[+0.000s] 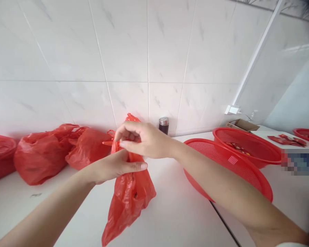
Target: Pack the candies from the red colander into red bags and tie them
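Note:
A thin red plastic bag (pixel 134 202) hangs in front of me, its lower end reaching down over the white table. My left hand (pixel 115 166) is closed around its upper part, the thumb lying across the front and the other fingers mostly hidden. Just above, my right hand (pixel 145 139) has its fingers curled and grips the plastic near the top. The bag's tip sticks up behind the right knuckles. What the bag contains, if anything, I cannot make out.
Filled red bags (pixel 42 156) stand along the tiled wall at left. A dark bottle with a silver lid (pixel 164 121) stands behind my right wrist. At right are red mesh baskets (pixel 266 192), a cardboard box (pixel 243 125) and red packets (pixel 285 140). A seam (pixel 225 223) crosses the white table.

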### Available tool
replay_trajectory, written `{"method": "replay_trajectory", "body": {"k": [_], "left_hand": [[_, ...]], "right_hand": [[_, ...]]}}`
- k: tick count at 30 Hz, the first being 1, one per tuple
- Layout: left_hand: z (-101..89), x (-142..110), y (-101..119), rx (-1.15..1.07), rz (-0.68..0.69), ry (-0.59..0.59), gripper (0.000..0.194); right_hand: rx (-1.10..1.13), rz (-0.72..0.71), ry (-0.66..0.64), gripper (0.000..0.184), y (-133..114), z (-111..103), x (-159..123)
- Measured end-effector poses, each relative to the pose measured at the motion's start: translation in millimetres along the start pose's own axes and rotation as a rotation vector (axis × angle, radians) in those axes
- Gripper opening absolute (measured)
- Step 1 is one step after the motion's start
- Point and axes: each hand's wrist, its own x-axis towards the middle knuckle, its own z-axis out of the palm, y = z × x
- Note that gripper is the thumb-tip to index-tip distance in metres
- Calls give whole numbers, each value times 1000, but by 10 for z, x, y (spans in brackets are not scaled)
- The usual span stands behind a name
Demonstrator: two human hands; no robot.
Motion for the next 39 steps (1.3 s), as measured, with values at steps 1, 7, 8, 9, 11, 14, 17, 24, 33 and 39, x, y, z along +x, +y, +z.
{"method": "replay_trajectory", "body": {"k": [1,7,8,9,11,14,17,24,33,39], "left_hand": [[25,18,-8,-38,-101,-91,31],[-28,-41,-84,-315,-315,-193,43],[-49,-52,-103,-333,-305,-176,43],[-65,-56,-124,-346,-298,-158,42],[-80,-47,-172,-359,-300,-143,41],[-73,-18,-238,-315,-313,-163,41],[-94,-17,-267,-279,-278,-149,39],[-226,-113,-233,-50,-104,-238,12],[63,-160,-467,497,138,285,29],[133,-167,-656,359,10,202,35]], "right_hand": [[20,-16,12,14,14,51,47],[9,137,140,26,300,88,-155],[28,188,109,27,372,97,-221],[59,224,85,26,439,120,-279],[121,247,100,19,539,200,-359],[125,198,242,9,528,337,-415],[153,154,318,8,324,405,-486],[250,160,368,12,289,502,-514],[675,431,229,26,853,858,-528],[702,425,442,33,851,917,-604]]}}
